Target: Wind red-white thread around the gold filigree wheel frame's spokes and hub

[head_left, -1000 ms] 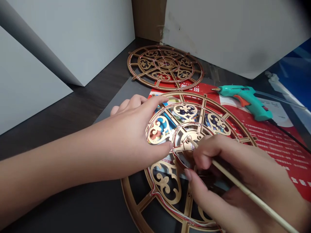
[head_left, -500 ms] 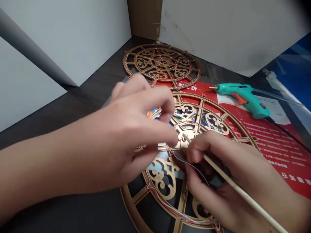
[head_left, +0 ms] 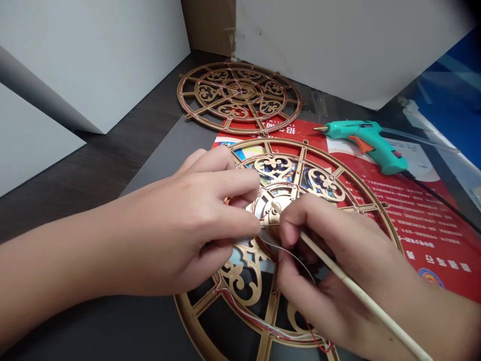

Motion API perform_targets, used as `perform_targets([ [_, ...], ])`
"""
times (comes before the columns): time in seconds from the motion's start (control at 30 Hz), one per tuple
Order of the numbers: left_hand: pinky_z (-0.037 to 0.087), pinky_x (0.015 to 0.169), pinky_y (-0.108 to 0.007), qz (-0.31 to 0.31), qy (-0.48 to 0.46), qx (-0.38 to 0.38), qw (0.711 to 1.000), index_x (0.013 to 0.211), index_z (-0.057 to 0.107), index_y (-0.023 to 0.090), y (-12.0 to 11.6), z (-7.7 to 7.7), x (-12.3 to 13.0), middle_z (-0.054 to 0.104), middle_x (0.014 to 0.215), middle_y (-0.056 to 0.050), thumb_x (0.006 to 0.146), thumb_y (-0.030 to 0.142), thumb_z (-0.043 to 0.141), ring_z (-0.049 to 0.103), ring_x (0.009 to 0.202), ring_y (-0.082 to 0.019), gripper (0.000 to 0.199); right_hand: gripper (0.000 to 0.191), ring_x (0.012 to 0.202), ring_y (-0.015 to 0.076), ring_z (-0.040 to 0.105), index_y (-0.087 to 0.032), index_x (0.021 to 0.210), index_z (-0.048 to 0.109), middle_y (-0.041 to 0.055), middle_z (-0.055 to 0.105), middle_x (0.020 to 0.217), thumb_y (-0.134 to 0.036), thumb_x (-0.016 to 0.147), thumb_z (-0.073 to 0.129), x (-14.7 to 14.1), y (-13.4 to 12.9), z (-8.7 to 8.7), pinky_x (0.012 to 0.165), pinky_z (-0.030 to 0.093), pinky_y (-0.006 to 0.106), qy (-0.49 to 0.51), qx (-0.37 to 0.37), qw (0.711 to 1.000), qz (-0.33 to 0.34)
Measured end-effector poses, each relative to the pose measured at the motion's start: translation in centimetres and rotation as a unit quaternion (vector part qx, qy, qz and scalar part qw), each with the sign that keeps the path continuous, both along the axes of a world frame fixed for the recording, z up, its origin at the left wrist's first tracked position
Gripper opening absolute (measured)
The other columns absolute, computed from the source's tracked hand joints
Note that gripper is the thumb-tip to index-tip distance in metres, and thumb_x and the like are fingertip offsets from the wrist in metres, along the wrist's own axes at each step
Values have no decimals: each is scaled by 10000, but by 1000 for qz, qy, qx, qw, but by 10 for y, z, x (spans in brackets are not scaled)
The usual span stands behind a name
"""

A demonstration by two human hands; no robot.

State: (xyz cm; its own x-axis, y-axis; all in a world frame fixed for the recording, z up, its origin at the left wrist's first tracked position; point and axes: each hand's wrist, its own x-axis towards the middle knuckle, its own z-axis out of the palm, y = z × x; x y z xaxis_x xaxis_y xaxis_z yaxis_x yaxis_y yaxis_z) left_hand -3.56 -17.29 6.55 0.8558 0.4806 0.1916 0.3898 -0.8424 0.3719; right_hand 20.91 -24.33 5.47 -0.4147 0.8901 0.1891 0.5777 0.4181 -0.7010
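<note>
A round gold frame [head_left: 269, 321] with spokes and scroll cut-outs lies under both hands, red and white wires running in its grooves. My right hand [head_left: 334, 265] is closed around a thin wooden stick [head_left: 349, 285], whose tip rests at or just over the frame's pale centre. A thin grey wire [head_left: 291, 252] curves from beside my left fingertips to my right thumb. Over the left part of the inner ring, my left hand [head_left: 203, 215] is curled with thumb and forefinger close together at the wire's near end. What its fingertips pinch is hidden.
Behind lies a second round frame [head_left: 240, 98] with wires. A teal glue gun [head_left: 366, 143] rests on the red printed sheet [head_left: 424, 215] at the right, its cord trailing right. White panels [head_left: 93, 55] stand at the back left, and a white box [head_left: 338, 50] at the back.
My left hand has come down onto the frame's inner ring, its thumb and forefinger closing near the wire. My right hand keeps the stick at the centre. The whole view has shifted slightly.
</note>
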Motion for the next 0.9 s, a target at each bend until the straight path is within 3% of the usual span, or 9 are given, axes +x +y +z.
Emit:
perform_targets([
  [0.2, 495, 981, -469, -21, -1, -8, 1000, 916, 787, 293, 6, -6, -1, 663, 1002, -55, 946, 59, 608, 507, 972, -259, 296, 257, 526, 91, 488, -275, 951, 499, -82, 572, 752, -77, 852, 629, -1, 0, 2, 580, 519, 275, 15, -15, 1000, 12],
  [0.4, 554, 982, -445, -12, 7, -34, 999, 910, 781, 308, 7, -7, 2, 682, 988, -58, 920, 64, 584, 557, 1003, -260, 314, 270, 559, 85, 514, -277, 966, 496, -86, 583, 772, -48, 862, 594, -4, 0, 0, 552, 477, 244, 23, -18, 1000, 5],
  [0.63, 515, 944, -416, -21, -3, -46, 999, 985, 812, 329, 8, -10, 1, 710, 974, -38, 909, 48, 592, 552, 981, -246, 364, 274, 549, 77, 460, -279, 954, 470, -105, 532, 737, -35, 855, 549, -5, 2, -1, 552, 456, 213, 18, -24, 1000, 7],
  [0.9, 497, 900, -394, 17, -45, -41, 998, 863, 834, 292, 8, -9, 3, 696, 914, -25, 854, 89, 636, 536, 913, -228, 284, 291, 557, 90, 483, -292, 976, 499, -101, 568, 762, -52, 845, 600, -1, 0, -6, 510, 411, 232, 30, -35, 999, 25],
])
